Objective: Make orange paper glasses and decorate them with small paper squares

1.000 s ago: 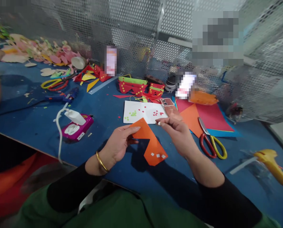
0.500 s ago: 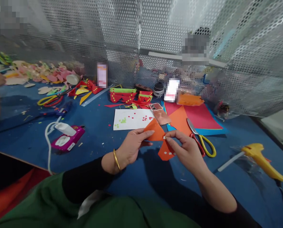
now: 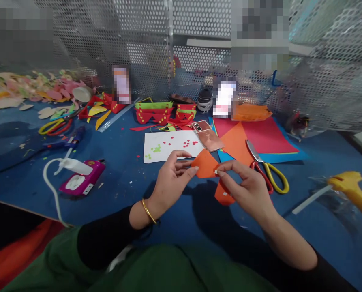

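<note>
An orange paper piece is held above the blue table between both hands. My left hand pinches its left edge between thumb and fingers. At its right edge my right hand is closed, with thumb and forefinger on a small white square. Below the right fingers hangs a lower orange part with a white square on it; the fingers partly hide where it joins. Behind the hands lies a white sheet with small green and red squares, and beside it a copper-coloured phone.
Scissors rest at the right by an orange sheet and red paper. Farther right lies a yellow glue gun. A purple power socket with a white cable sits left. Red paper masks stand behind.
The view has shifted. My left fingers have changed their hold on the orange paper, with more fingers curled behind it. The other person's arm at the far left has mostly left the view.
</note>
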Action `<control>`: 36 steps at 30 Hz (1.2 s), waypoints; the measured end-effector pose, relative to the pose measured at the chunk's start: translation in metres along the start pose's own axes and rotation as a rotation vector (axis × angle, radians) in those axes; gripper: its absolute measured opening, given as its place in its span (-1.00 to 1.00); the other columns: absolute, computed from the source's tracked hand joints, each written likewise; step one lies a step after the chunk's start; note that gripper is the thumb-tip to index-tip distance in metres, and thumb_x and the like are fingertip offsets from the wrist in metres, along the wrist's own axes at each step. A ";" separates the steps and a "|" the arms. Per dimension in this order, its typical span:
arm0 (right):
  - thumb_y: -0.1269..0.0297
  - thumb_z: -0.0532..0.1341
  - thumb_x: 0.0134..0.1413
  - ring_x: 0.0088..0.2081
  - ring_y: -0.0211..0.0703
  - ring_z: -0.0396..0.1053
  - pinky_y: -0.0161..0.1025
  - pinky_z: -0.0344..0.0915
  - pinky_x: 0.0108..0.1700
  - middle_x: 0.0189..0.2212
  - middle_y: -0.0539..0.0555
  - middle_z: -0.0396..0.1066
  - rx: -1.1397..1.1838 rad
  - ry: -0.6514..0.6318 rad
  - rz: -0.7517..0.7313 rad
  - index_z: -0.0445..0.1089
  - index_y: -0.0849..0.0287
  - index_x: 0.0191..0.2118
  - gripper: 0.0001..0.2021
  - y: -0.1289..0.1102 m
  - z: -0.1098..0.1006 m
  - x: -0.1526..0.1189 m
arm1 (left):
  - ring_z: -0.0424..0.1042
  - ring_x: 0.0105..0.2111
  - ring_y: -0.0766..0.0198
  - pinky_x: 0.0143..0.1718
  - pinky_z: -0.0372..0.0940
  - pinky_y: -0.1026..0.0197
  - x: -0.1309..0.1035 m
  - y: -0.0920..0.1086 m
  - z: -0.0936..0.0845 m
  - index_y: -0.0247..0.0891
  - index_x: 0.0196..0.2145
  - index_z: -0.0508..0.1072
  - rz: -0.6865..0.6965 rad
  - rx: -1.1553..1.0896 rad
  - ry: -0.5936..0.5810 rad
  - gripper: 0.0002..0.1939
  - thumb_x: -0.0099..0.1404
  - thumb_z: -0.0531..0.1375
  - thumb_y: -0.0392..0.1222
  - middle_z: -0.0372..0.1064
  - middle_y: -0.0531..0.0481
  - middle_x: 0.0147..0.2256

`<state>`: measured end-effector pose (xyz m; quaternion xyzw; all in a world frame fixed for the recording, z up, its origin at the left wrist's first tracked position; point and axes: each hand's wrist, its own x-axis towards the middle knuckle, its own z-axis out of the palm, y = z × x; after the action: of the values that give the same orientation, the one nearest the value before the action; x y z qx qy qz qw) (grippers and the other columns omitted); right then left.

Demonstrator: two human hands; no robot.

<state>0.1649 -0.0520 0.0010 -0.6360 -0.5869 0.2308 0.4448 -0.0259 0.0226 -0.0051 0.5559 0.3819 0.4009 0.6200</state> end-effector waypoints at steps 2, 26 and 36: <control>0.23 0.20 0.22 -0.57 -0.30 0.28 -0.28 0.25 -0.45 -0.50 -0.06 0.42 -0.018 0.006 -0.016 0.45 0.11 -0.32 -0.87 -0.001 0.000 0.000 | 0.49 -0.35 0.33 -0.29 0.36 0.29 0.000 0.001 0.000 -0.22 -0.24 0.42 0.022 0.062 -0.052 -0.77 0.18 0.34 -0.15 0.47 0.04 -0.34; 0.47 0.33 0.17 -0.10 -0.16 0.51 -0.09 0.22 0.16 -0.24 0.00 0.61 -0.893 0.286 -0.945 0.45 0.14 -0.20 -0.87 -0.014 0.015 -0.012 | 0.46 -0.41 0.36 -0.31 0.29 0.31 -0.003 0.001 0.007 -0.26 -0.46 0.64 -0.348 -0.192 -0.126 -0.89 0.08 0.41 -0.17 0.56 0.00 -0.45; 0.38 0.28 0.24 -0.07 -0.11 0.48 0.01 0.23 0.17 -0.19 0.01 0.56 -0.608 0.243 -0.635 0.48 0.01 -0.17 -0.89 -0.014 0.012 -0.009 | 0.45 -0.38 0.34 -0.22 0.32 0.25 -0.003 0.001 0.007 -0.28 -0.42 0.61 -0.240 -0.100 -0.120 -0.86 0.12 0.38 -0.14 0.55 0.00 -0.42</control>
<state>0.1459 -0.0588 0.0051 -0.5488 -0.7375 -0.1760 0.3522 -0.0204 0.0167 -0.0037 0.4974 0.3874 0.3085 0.7123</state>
